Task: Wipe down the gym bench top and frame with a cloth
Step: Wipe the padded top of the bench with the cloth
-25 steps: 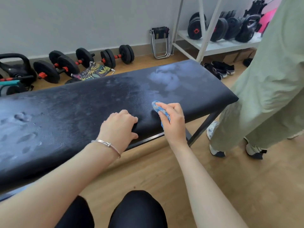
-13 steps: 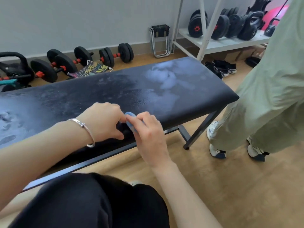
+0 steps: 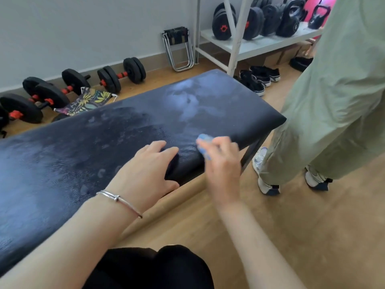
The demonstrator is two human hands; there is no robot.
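Note:
The black padded gym bench (image 3: 108, 134) runs from the lower left to the upper right, with dusty pale smears near its far end. My right hand (image 3: 223, 163), blurred by motion, grips a small blue cloth (image 3: 203, 142) against the bench's near edge. Just to its left, my left hand (image 3: 150, 170) rests on the pad's near edge, thumb hooked under the side; a silver bracelet circles its wrist. One black frame leg (image 3: 253, 150) shows under the right end; the rest of the frame is hidden.
A person in pale green trousers (image 3: 333, 111) stands close to the bench's right end. Dumbbells (image 3: 120, 77) line the wall on the floor behind, beside a patterned pouch (image 3: 87, 102). A white rack (image 3: 239, 38) with weights and shoes (image 3: 260, 77) under it stands at the back right.
My right hand has swept the cloth to the right along the near edge, away from my left hand. The left hand has stayed on the edge. The view has tilted.

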